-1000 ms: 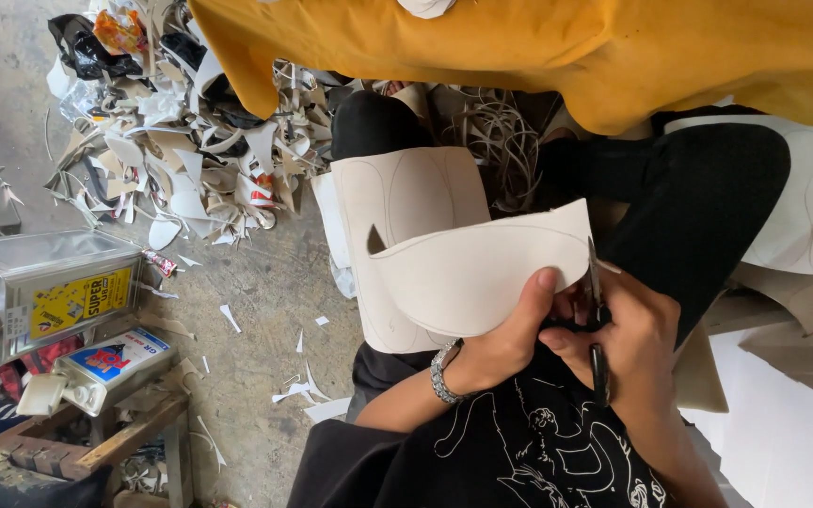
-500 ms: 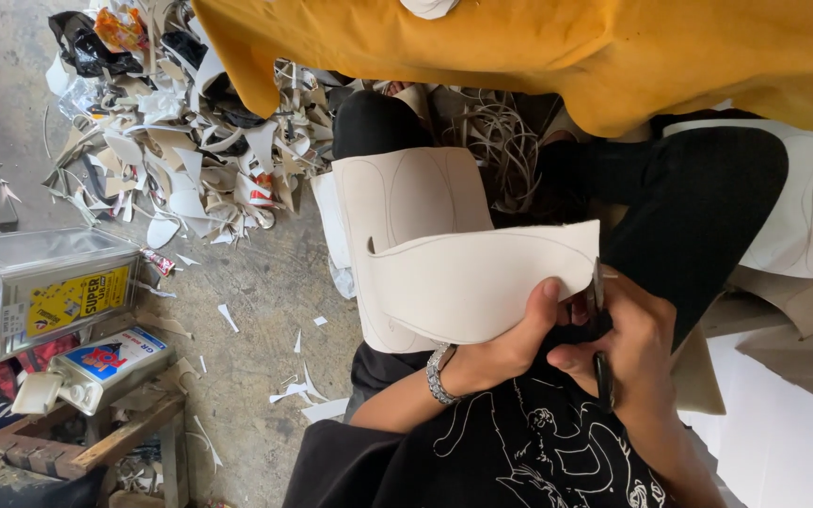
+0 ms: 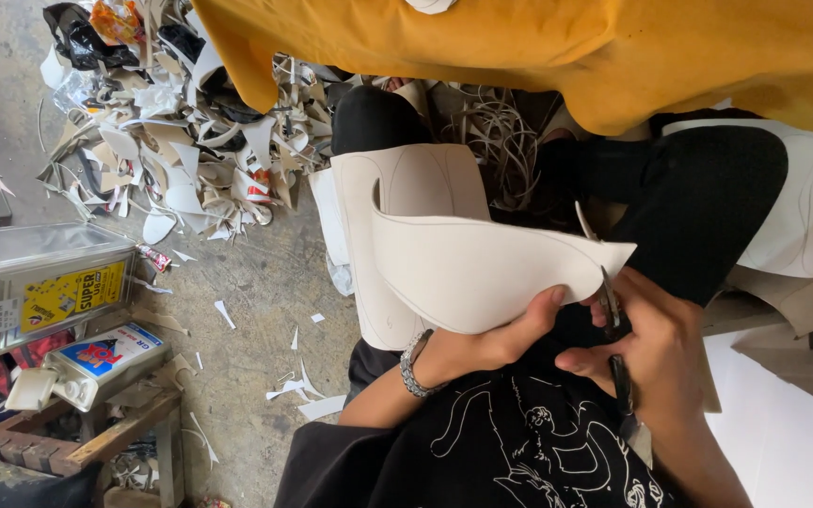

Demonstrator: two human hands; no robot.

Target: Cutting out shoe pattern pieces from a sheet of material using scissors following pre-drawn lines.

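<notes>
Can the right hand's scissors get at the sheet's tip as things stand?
Probably yes. The right hand holds the scissors right at the tip of the pale sheet, which the left hand grips just beside them; nothing visible lies between blades and sheet.

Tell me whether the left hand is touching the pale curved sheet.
Touching. The head view shows the left hand with its thumb pressed flat on the pale curved sheet, fingers tucked behind its lower edge.

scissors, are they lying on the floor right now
No, the scissors are gripped in the right hand, cutting the pale sheet that the left hand holds.
</notes>
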